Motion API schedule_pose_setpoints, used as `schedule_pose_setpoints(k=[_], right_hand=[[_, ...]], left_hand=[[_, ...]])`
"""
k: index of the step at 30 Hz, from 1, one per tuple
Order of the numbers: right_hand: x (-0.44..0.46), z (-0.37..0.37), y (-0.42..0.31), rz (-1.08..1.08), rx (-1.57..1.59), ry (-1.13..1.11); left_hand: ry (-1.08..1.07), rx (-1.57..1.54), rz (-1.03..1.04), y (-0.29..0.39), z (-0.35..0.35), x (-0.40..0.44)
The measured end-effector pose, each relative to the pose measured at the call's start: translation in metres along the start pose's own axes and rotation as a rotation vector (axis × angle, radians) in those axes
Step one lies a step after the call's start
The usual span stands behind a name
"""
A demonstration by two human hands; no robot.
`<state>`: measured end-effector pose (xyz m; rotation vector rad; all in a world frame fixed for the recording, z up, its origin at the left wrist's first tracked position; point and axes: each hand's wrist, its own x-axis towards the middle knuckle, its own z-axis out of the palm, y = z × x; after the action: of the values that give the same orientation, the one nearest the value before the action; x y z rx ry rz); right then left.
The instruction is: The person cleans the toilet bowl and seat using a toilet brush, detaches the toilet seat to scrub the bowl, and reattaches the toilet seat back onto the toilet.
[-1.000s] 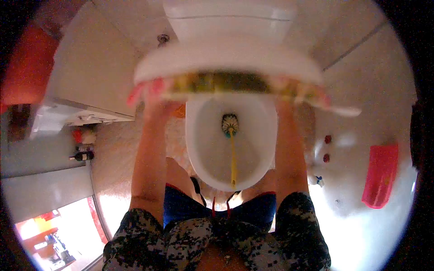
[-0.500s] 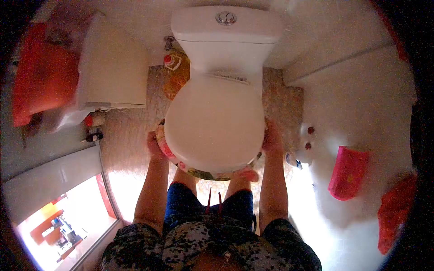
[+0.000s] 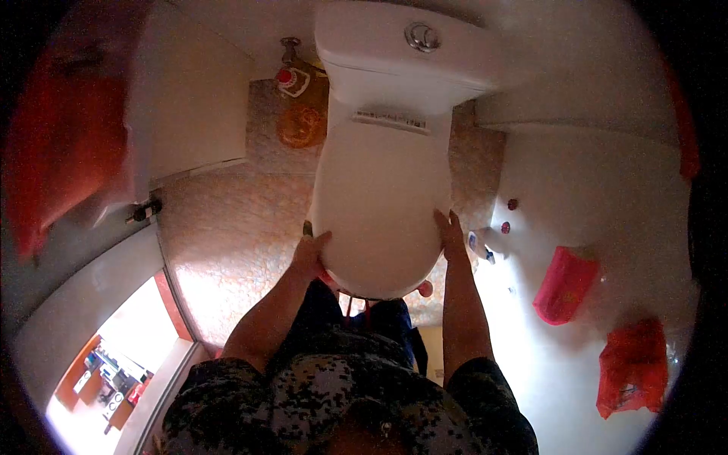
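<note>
A white toilet lid (image 3: 383,205) lies in the middle of the view. My left hand (image 3: 309,255) grips its left edge, with the thumb on top and the other fingers mostly hidden below. At the right edge, my right hand (image 3: 451,236) is closed on the rim, its thumb near the top surface. A small pink tab (image 3: 425,289) sticks out at the lid's front right. Beneath the lid, the floral seat cover is almost wholly hidden. Whether the seat is held along with the lid cannot be seen.
Behind stands the toilet tank (image 3: 402,68) with a round flush button (image 3: 422,36). A red-capped bottle (image 3: 292,80) is on the floor to the left, below a wall valve (image 3: 290,48). Pink (image 3: 565,284) and red (image 3: 633,368) items hang at the right; a doorway opens lower left.
My hands have shifted from the sides of the floral seat cover to the lid's edges. The floral border is now mostly out of sight. My view has also shifted.
</note>
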<state>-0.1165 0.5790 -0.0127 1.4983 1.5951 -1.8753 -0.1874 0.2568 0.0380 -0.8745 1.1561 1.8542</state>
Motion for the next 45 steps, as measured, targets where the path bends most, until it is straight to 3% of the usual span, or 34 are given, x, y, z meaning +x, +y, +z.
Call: schedule_pose_setpoints(k=[1, 3, 6, 9, 11, 13, 19, 25, 28, 31, 37, 40, 43, 45], right_hand=[[-0.004, 0.004, 0.001, 0.027, -0.066, 0.067], [-0.018, 0.017, -0.007, 0.051, -0.138, 0.108], [-0.019, 0.038, -0.009, -0.162, -1.031, 0.558], [0.009, 0.067, -0.040, -0.661, -1.136, 0.246], [0.028, 0.113, -0.078, -0.696, -1.274, 0.062], [0.068, 0.146, -0.088, -0.610, -1.360, 0.025], [0.095, 0.175, -0.066, -0.792, -1.457, 0.199], [0.096, 0.185, -0.075, -0.734, -1.391, 0.213], [0.087, 0.184, -0.101, -0.564, -1.451, 0.099], [0.091, 0.177, -0.096, -0.583, -1.390, 0.115], [0.095, 0.185, -0.105, -0.469, -1.409, 0.110], [0.108, 0.181, -0.089, -0.617, -1.334, 0.186], [0.103, 0.163, -0.107, -0.438, -1.308, 0.059], [0.116, 0.146, -0.097, -0.711, -1.282, 0.163]], left_hand=[[-0.027, 0.003, 0.042, -0.012, -0.012, 0.010], [-0.047, -0.039, -0.100, -0.014, -0.024, 0.021], [0.003, 0.008, -0.168, -0.008, -0.025, 0.019], [0.146, 0.086, -0.173, -0.009, -0.024, 0.024], [0.210, 0.124, -0.162, -0.023, -0.030, 0.024], [0.216, 0.147, -0.116, -0.034, -0.036, 0.032], [0.112, 0.031, -0.023, -0.059, -0.044, 0.031], [0.311, 0.211, -0.106, -0.060, -0.045, 0.040], [0.364, 0.368, -0.131, -0.037, -0.028, 0.036], [0.320, 0.280, -0.098, -0.068, -0.045, 0.044], [0.343, 0.325, -0.084, -0.067, -0.044, 0.047], [0.317, 0.178, -0.067, -0.050, -0.027, 0.040], [0.293, 0.204, -0.158, -0.069, -0.052, 0.048], [0.373, 0.276, -0.152, -0.037, -0.019, 0.035]])
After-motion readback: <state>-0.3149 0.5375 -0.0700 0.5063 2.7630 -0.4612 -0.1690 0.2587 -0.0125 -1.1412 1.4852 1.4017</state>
